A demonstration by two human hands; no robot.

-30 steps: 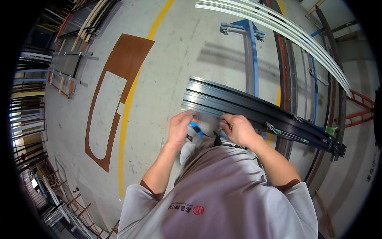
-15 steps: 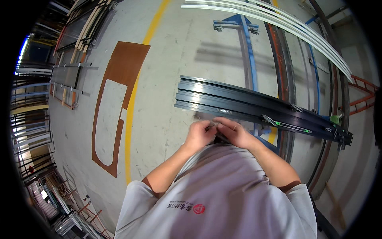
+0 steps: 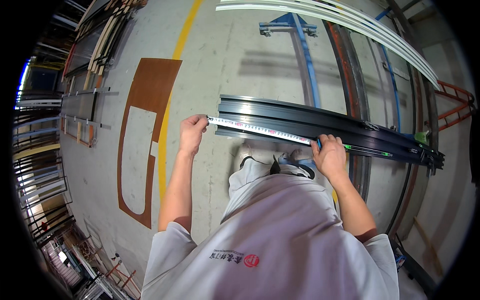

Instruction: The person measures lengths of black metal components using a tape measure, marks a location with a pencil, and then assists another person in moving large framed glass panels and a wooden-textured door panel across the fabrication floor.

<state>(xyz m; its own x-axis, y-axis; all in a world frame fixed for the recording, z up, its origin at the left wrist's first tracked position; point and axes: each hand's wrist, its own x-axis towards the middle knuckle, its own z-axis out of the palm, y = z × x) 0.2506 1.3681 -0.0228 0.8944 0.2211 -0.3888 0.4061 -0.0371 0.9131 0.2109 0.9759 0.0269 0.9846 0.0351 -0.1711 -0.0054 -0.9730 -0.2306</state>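
Observation:
A white tape measure (image 3: 260,130) is stretched along dark metal profiles (image 3: 280,111) lying side by side in front of me. My left hand (image 3: 193,131) pinches the tape's end just past the left ends of the profiles. At the other end, my right hand (image 3: 330,156) is closed around the tape's case, of which only a bit of blue shows. The tape slants slightly down to the right across the near profile. Beside my right hand, a thin strip with green parts (image 3: 370,150) lies along the profiles.
White profiles (image 3: 330,22) lie across the far side. Blue supports (image 3: 306,60) and dark rails (image 3: 345,70) run beneath. A brown cut-out sheet (image 3: 154,80) lies on the floor at left, near a yellow line (image 3: 163,135). Racks with frames (image 3: 40,130) stand far left.
My hands were together near my waist; now they are spread apart, the left moved left and the right moved right. The tape measure is now drawn out between them over the profiles.

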